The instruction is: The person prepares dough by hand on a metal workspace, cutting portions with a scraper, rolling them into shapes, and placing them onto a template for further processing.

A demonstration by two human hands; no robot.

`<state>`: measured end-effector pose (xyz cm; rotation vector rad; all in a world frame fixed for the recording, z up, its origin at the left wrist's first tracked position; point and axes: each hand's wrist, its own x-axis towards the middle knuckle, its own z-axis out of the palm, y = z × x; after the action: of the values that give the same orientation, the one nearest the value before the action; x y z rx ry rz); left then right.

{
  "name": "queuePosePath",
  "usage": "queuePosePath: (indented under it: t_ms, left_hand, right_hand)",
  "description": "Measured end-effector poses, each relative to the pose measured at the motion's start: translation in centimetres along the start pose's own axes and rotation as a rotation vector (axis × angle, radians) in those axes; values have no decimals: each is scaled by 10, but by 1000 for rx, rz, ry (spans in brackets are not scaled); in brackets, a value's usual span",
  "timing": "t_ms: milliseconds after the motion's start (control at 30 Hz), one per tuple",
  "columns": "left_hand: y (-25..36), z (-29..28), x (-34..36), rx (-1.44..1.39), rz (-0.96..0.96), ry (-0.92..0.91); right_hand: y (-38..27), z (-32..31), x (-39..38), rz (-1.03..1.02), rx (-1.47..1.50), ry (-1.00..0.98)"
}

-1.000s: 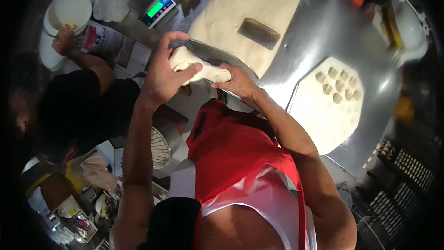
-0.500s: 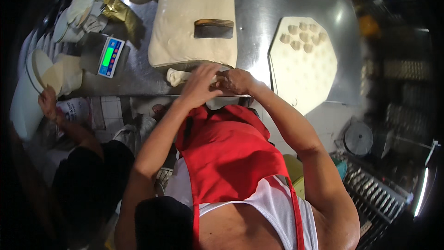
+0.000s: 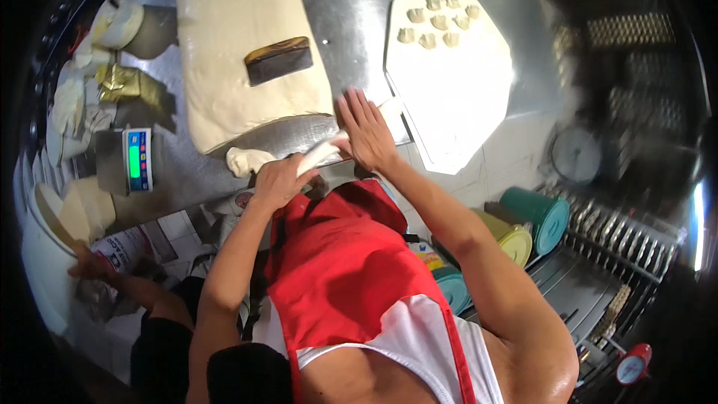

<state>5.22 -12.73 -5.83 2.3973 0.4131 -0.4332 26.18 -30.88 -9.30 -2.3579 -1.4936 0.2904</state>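
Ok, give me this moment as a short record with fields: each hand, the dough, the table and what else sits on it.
left hand: grips one end of the dough roll
right hand: flat, fingers spread, pressing on the roll
table: steel
dough slab: large, a scraper lying on it
board: white, small dough pieces along its far edge
scale: green display, at the left

A commercial kitchen or bakery, dough-making corner. Wide stainless steel worktable [image 3: 351,0] under a big slab of dough [image 3: 239,37] with a scraper [image 3: 278,60] on top; white board [image 3: 456,82] with a row of small shaped dough pieces [image 3: 437,24]; digital scale [image 3: 137,159] with a green display; red apron [image 3: 344,254]; stacked plastic tubs [image 3: 535,217] and a wire rack [image 3: 621,243] below.
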Motion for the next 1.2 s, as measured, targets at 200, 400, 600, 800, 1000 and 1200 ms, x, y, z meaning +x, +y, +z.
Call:
queuePosePath:
  t_ms: [200,400,600,800,1000,1200]
  left_hand:
    - [-29,8,-1,39,-21,14]
    - [-17,-2,11,60,12,65]
    - [3,-1,14,24,-104,75]
    - [59,-9,11,4,196,489]
    - [127,19,121,-416,-73,213]
    - [123,59,138,-176,-98,332]
  right_hand:
    - [14,1,88,122,-16,229]
    - [-4,-8,-32,99,24,25]
    - [50,-51,-63,153,-161,27]
    - [51,-105,-8,120,272,-107]
    - [146,-160,45,218,535,59]
    - [313,-196,83,24,-150,310]
